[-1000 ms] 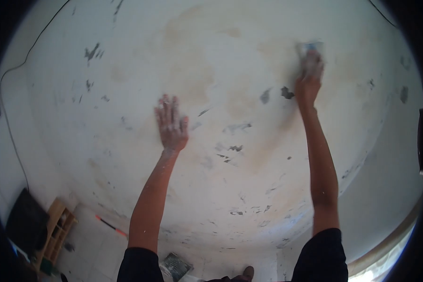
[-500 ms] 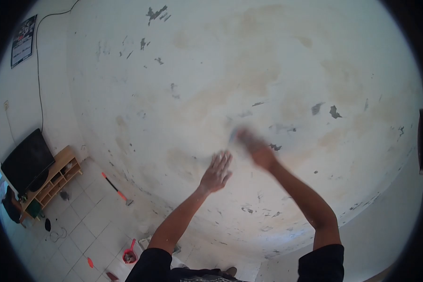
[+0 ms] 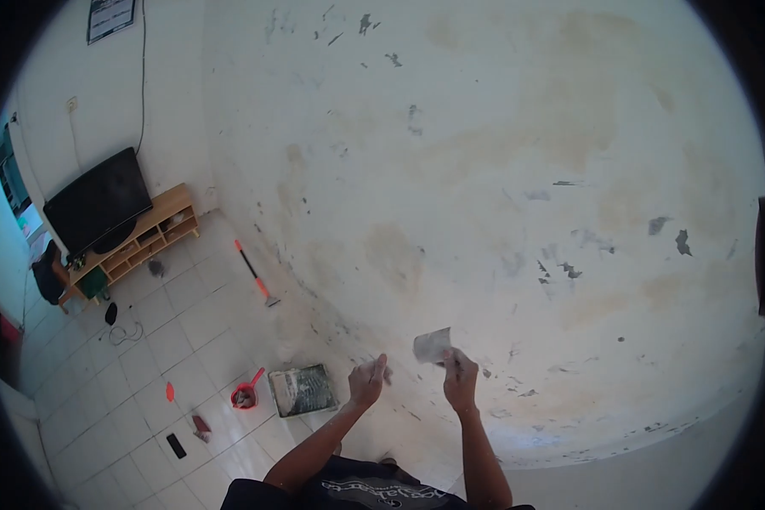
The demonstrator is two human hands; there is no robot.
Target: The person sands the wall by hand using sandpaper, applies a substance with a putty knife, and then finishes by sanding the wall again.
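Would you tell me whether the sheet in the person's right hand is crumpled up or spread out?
Spread out: the grey sheet stands flat above the right hand, pinched at one edge; any fold cannot be told.

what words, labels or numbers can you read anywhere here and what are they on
Nothing here can be read for sure.
Wall poster: a dark header and rows of print, too small to read.
Black shirt: pale lettering across it, too blurred to read.
Grey sheet in the right hand: no print shows.
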